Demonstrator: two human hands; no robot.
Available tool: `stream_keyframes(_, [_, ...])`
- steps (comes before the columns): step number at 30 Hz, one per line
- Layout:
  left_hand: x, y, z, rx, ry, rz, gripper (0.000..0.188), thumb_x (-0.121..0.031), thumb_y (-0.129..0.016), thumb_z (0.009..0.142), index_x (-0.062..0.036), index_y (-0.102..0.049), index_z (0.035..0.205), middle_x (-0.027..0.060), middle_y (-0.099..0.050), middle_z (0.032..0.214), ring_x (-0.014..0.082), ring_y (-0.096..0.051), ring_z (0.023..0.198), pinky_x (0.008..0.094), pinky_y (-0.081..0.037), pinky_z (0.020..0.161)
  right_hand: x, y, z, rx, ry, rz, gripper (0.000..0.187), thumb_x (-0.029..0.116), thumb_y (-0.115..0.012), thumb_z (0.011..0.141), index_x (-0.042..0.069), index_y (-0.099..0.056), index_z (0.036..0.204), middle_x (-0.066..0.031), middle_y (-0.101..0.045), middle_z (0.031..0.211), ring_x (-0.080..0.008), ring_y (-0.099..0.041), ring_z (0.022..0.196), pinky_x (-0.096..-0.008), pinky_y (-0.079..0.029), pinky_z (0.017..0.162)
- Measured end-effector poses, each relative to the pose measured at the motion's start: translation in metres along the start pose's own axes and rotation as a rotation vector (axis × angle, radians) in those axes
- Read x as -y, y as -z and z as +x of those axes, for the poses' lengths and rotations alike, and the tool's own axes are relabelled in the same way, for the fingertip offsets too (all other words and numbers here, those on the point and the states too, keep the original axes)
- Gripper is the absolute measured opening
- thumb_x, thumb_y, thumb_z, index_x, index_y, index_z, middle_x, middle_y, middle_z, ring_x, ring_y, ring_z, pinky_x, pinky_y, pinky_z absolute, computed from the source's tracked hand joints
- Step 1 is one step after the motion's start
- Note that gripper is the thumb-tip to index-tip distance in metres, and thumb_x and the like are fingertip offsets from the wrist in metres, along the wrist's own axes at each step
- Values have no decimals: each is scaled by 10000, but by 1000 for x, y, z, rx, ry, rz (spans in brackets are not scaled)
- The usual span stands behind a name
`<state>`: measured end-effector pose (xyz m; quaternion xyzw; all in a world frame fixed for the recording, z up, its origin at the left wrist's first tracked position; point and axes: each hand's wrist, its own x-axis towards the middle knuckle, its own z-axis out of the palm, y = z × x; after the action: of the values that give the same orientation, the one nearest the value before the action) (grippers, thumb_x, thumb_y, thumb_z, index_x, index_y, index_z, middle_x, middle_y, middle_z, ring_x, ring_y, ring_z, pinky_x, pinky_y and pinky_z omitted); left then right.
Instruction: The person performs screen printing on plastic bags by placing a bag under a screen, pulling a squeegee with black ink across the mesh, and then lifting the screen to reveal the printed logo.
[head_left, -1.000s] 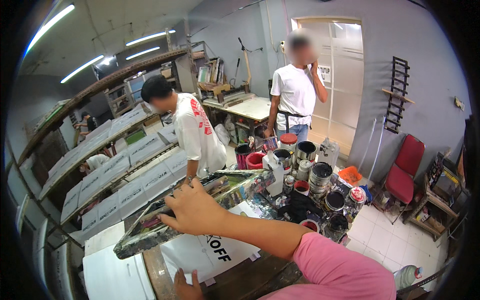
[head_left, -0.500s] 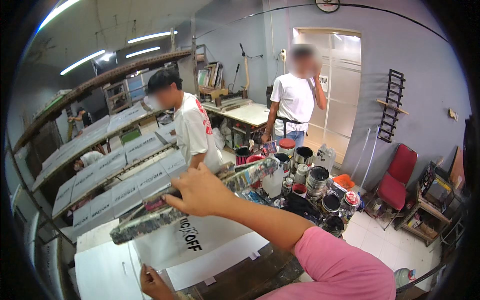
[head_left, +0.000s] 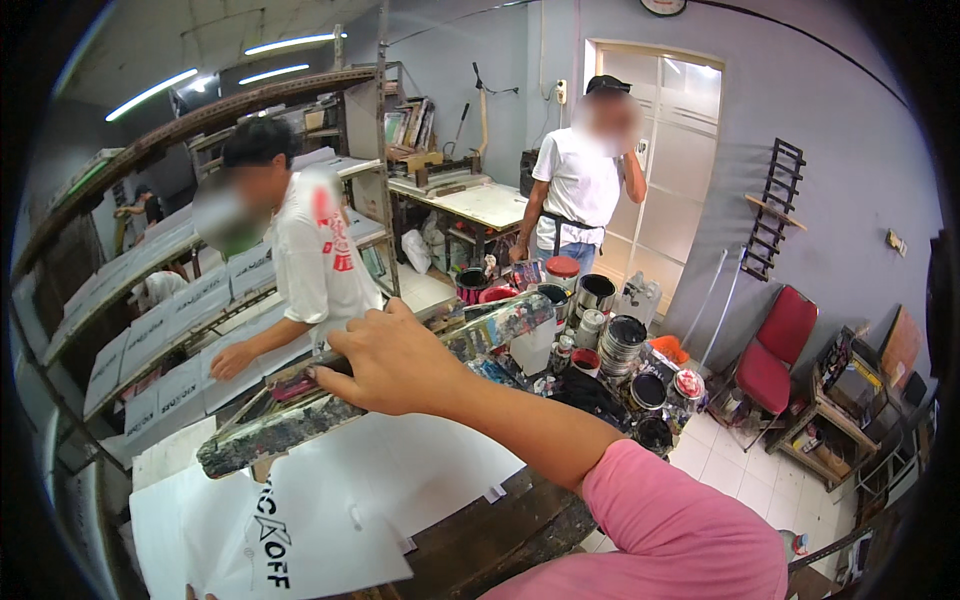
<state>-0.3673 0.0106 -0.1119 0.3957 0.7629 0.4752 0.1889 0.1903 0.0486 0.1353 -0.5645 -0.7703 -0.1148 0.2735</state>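
My right hand [head_left: 388,358] is closed around the upper part of a paint-crusted screen-printing frame [head_left: 285,432], which is tilted up. Below the frame lies a white printing surface [head_left: 430,455]. A white sheet with black lettering [head_left: 335,550] slants across the lower left, slightly curled. Only the fingertips of my left hand [head_left: 200,594] show at the lower edge, against the sheet's near end; the rest of that hand is out of view.
Paint cans [head_left: 622,345] crowd the bench beyond my right forearm. Racks of printed sheets [head_left: 180,330] fill the left, where a co-worker [head_left: 320,250] reaches over them. Another person [head_left: 580,180] stands by the door. A red chair [head_left: 770,350] is at right.
The printed sheet has come out from below the frame toward the lower left, with my left hand. My right hand stays on the frame. The near co-worker has moved left, arm reaching over the racks.
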Motion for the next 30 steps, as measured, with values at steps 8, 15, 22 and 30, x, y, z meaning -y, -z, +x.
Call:
stream_keyframes(8, [95, 21, 68, -173, -42, 415, 785, -283, -718, 1008, 71, -358, 1610, 373, -519, 1467, 404, -575, 1331, 464, -532, 1070, 0, -1, 0, 13, 1, -32, 555, 517, -567, 1021, -4, -757, 1038, -207, -743, 909, -389, -721, 975, -528, -452, 969])
stream_keyframes(15, [30, -106, -8, -118, -698, 246, 885, -366, -706, 1035, 80, -256, 1651, 405, -407, 1583, 456, -486, 1458, 511, -495, 1155, -1, -4, -1, -18, 10, -31, 540, 521, -579, 1017, 13, -764, 1009, -188, -746, 915, -368, -720, 939, -518, -446, 974])
stream_keyframes(22, [-91, -274, -257, 776, -1220, 276, 1065, -739, -655, 913, 126, -491, 1512, 366, -437, 1590, 499, -389, 1514, 681, -231, 1238, -1, -2, -1, -19, 11, -11, 529, 518, -595, 1008, 18, -768, 989, -195, -748, 933, -376, -718, 945, -521, -443, 971])
stream_keyframes(30, [-79, -302, -314, 1031, -1214, 347, 1301, -902, -529, 872, 157, -320, 1598, 382, -260, 1691, 541, -155, 1610, 716, -60, 1273, -4, -9, -7, -15, 15, 1, 526, 511, -605, 1008, 6, -749, 1030, -184, -750, 935, -355, -706, 950, -517, -416, 993])
